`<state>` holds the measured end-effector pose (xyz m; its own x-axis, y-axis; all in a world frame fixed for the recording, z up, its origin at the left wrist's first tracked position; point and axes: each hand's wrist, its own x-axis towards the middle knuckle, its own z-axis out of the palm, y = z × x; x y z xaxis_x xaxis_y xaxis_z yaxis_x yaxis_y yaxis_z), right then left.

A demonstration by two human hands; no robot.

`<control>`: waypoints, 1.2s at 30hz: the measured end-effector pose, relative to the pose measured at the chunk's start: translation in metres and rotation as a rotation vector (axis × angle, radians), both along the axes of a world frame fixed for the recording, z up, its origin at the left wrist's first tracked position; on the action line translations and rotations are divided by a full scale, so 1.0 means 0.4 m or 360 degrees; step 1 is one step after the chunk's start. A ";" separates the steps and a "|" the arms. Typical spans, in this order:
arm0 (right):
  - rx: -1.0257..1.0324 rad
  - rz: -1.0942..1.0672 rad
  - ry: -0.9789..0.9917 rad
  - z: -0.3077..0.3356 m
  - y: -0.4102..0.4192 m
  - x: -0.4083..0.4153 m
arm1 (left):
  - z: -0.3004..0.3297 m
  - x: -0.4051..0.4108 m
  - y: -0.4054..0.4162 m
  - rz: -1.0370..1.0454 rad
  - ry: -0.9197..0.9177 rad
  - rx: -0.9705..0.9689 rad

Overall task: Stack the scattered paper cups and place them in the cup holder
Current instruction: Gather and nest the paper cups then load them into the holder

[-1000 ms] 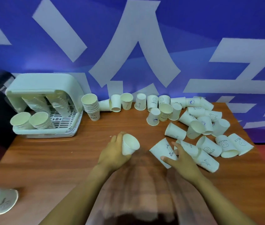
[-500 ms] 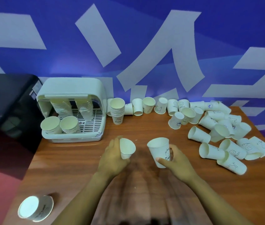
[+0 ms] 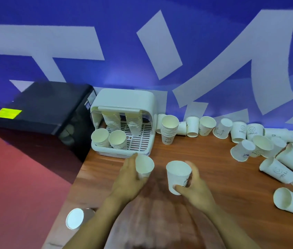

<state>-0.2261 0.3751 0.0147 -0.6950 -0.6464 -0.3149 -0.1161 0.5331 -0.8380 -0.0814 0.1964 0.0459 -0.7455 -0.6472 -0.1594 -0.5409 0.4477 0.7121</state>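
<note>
My left hand [image 3: 127,178] grips a white paper cup [image 3: 144,166], its mouth tilted toward the camera. My right hand [image 3: 194,189] holds another paper cup [image 3: 178,175] upright just to its right; the two cups are a small gap apart. Behind them stands the white cup holder [image 3: 124,105] with its lid up, holding several cup stacks [image 3: 118,139]. A tall stack of cups [image 3: 169,130] stands beside the holder. Several loose cups [image 3: 278,169] lie scattered over the right of the wooden table [image 3: 205,155].
One cup [image 3: 74,218] lies on its side at the table's front left corner. A black box [image 3: 39,112] with a yellow label sits left of the holder, off the table edge. A blue wall with white shapes rises right behind the table.
My right hand lifted a cup from the scattered pile and brought it left, upright, beside the cup in my left hand. The view swung left, bringing the black box into sight.
</note>
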 end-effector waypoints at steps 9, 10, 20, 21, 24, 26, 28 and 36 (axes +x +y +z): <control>0.0002 0.0102 0.0248 0.060 -0.264 0.026 | 0.044 0.039 -0.259 0.0027 0.0205 -0.0089; -0.0025 0.0135 0.0262 0.067 -0.308 0.034 | 0.051 0.050 -0.300 0.0035 0.0218 -0.0097; -0.0261 0.0004 0.0416 0.093 -0.650 0.102 | 0.083 0.096 -0.558 0.0077 0.0305 -0.0051; -0.0287 -0.0020 0.0432 0.090 -0.664 0.106 | 0.076 0.091 -0.567 0.0062 0.0303 -0.0043; -0.0316 -0.0076 0.0473 0.076 -0.688 0.110 | 0.055 0.079 -0.578 0.0020 0.0321 -0.0011; -0.0296 -0.0085 0.0513 0.070 -0.696 0.114 | 0.038 0.071 -0.583 0.0028 0.0316 0.0013; -0.0262 -0.0093 0.0552 0.065 -0.700 0.115 | 0.021 0.060 -0.587 0.0042 0.0264 0.0043; 0.0007 -0.0078 0.0546 0.005 -0.683 0.116 | -0.059 0.058 -0.597 -0.0006 0.0053 0.0003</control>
<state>-0.1797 0.1021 0.0169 -0.7911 -0.6088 -0.0601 -0.3649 0.5485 -0.7523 -0.0582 -0.0424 0.0225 -0.7526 -0.6443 -0.1359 -0.5154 0.4479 0.7305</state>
